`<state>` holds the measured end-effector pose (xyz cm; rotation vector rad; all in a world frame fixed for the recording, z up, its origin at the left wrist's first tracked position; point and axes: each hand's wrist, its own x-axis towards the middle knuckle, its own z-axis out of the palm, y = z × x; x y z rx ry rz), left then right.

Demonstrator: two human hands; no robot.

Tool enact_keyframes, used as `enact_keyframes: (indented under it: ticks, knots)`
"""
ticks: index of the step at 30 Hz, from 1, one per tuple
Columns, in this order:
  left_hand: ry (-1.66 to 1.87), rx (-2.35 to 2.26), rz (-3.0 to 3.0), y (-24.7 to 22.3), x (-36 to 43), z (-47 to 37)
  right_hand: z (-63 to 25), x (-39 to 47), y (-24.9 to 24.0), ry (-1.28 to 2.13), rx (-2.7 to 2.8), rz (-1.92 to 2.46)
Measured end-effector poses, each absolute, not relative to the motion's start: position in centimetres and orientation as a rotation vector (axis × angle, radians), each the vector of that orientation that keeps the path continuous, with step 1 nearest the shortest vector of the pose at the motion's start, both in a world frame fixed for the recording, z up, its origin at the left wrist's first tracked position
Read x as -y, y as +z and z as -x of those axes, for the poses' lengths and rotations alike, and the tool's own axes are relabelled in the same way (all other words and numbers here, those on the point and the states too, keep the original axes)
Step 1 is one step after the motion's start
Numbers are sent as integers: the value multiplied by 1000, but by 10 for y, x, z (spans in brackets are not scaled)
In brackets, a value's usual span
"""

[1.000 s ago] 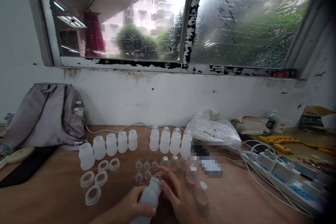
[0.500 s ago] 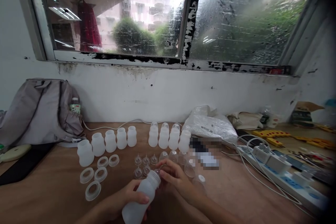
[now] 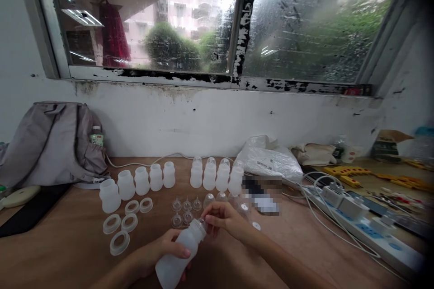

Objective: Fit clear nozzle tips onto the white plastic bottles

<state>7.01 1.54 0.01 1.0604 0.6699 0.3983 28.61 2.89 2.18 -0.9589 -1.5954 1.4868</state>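
Wrapped round the body of a frosted white bottle, my left hand keeps it tilted, its neck up and to the right. At the neck, the fingers of my right hand pinch a small clear nipple. Just behind the hands lie several clear nipples and clear dome caps. Several white rings are on the left, in front of a row of open bottles. Several capped bottles stand at the back, right of that row.
A grey backpack and a black mat are at the left. To the right sit a plastic bag, a power strip with plugs and white cables, and yellow parts. Wall and window rise behind the wooden table.
Both hands and the bottle have shifted slightly. The right hand's fingers remain at the bottle neck, and the view has moved a little.
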Motion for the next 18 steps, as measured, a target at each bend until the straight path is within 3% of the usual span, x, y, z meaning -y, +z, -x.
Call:
enact_keyframes:
  ticks: [18]
  knots:
    - [336, -658, -1105, 1, -14, -69, -280, -19, 27, 1210, 1953, 1217]
